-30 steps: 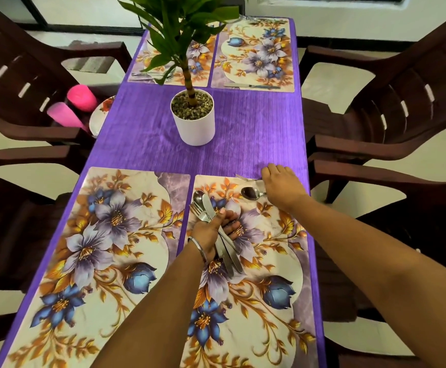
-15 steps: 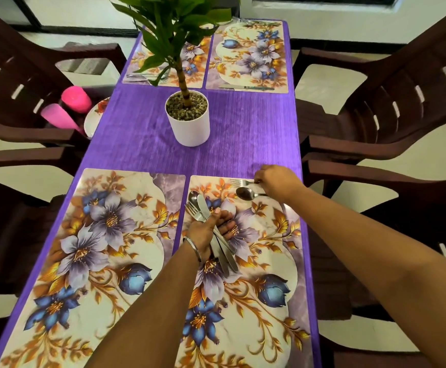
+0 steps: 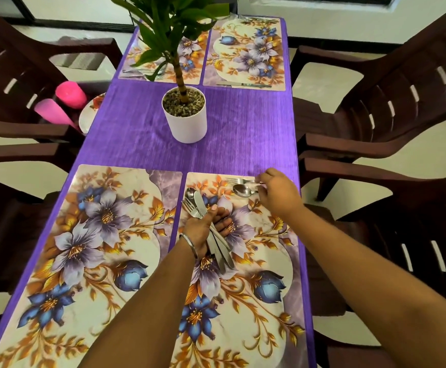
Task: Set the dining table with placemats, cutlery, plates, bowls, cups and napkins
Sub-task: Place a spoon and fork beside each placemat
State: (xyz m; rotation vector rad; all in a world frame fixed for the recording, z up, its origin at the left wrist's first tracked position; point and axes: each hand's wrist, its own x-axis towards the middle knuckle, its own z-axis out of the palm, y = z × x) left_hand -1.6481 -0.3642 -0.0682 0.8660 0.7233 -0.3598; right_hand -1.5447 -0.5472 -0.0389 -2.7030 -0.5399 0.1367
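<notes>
Your left hand (image 3: 203,227) hovers over the near right placemat (image 3: 245,274), palm turned up and inward, fingers curled round a bundle of cutlery (image 3: 211,229): a spoon, a fork and a knife, heads fanning out toward 11 o'clock and handles trailing toward 5 o'clock past your wrist, where a thin metal bangle (image 3: 189,245) sits. Your right hand (image 3: 279,193) reaches to the mat's far right corner, at 1 o'clock from the left hand, knuckles up, fingertips pinching the handle end of a fork (image 3: 236,180) lying flat along the mat's far edge. A spoon (image 3: 243,191) lies just beside that fork on the near side, its bowl pointing to 9 o'clock.

The mats are glossy rectangles with rounded corners, printed with purple and blue flowers and gold leaves; a second one (image 3: 97,248) lies at 9 o'clock. Under them the purple tablecloth (image 3: 243,134) shows a fine ribbed weave. At 12 o'clock stands a smooth white cylindrical plant pot (image 3: 186,120) filled with pebbles. Two more mats lie beyond it, the right one (image 3: 245,54) carrying a knife (image 3: 243,85) on its near edge.
</notes>
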